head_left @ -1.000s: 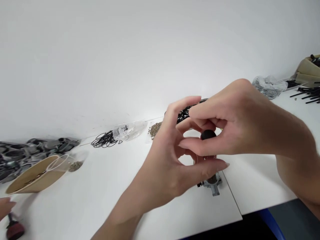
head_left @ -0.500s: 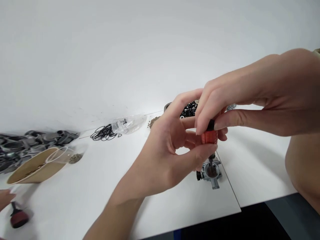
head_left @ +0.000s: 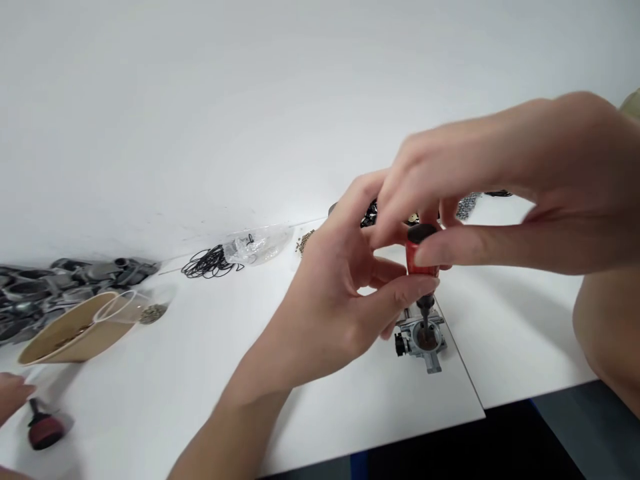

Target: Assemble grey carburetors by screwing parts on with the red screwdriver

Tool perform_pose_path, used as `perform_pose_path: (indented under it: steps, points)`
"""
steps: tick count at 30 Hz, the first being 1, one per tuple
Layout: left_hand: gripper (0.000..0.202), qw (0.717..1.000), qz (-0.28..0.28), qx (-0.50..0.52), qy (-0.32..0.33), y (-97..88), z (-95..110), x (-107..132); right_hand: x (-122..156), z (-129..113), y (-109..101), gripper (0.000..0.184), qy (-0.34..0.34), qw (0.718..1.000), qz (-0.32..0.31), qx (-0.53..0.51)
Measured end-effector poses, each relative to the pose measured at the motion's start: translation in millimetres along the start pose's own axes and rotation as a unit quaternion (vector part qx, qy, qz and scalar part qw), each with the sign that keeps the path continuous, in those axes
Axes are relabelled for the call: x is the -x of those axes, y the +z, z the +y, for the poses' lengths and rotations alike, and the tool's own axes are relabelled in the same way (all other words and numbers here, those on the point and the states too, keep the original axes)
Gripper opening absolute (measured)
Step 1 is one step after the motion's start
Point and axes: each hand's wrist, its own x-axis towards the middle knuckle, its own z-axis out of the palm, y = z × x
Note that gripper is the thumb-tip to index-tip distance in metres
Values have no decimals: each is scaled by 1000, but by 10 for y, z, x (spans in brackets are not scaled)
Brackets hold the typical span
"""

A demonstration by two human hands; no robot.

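Observation:
A short screwdriver with a red handle and black cap (head_left: 421,257) stands upright, its shaft going down into a small grey metal part (head_left: 424,340) on the white table (head_left: 200,373). My left hand (head_left: 340,300) pinches the lower end of the handle with thumb and fingers. My right hand (head_left: 500,193) comes from the right, fingertips closed round the black cap. The tip of the tool sits inside the part's round opening.
Black O-rings (head_left: 207,263) and a clear bag (head_left: 257,245) lie at the back. A brown paper cup (head_left: 70,337) lies tipped at the left, grey castings (head_left: 50,287) behind it. Another person's hand (head_left: 13,393) is beside a second red-handled screwdriver (head_left: 43,428). Table edge runs close in front.
My right hand has risen and shifted right, still on the cap. The screwdriver's red handle now shows more clearly, standing over the grey part. The second screwdriver at the left has shifted slightly.

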Motion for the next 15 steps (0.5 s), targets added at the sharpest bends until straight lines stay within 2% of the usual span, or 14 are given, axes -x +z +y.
perform_pose_path:
  steps: [2, 4, 8, 12, 15]
  points:
    - [48, 1000, -17, 3, -4, -14, 6, 15, 62, 29, -73, 28, 10, 999, -49, -19]
    - [54, 1000, -27, 9, -13, -9, 3, 21, 97, 59, -110, 32, 33, 998, -49, -4]
    - [65, 999, -27, 16, -41, 39, -2, 15, 78, 101, -40, 23, 58, 995, 18, 80]
    - [66, 998, -26, 26, -59, 102, 5, 13, 19, 106, 109, 47, 48, 979, 82, 183]
    - [67, 998, 1, 24, -59, 134, -7, 2, -6, 97, 159, 49, 37, 974, 117, 190]
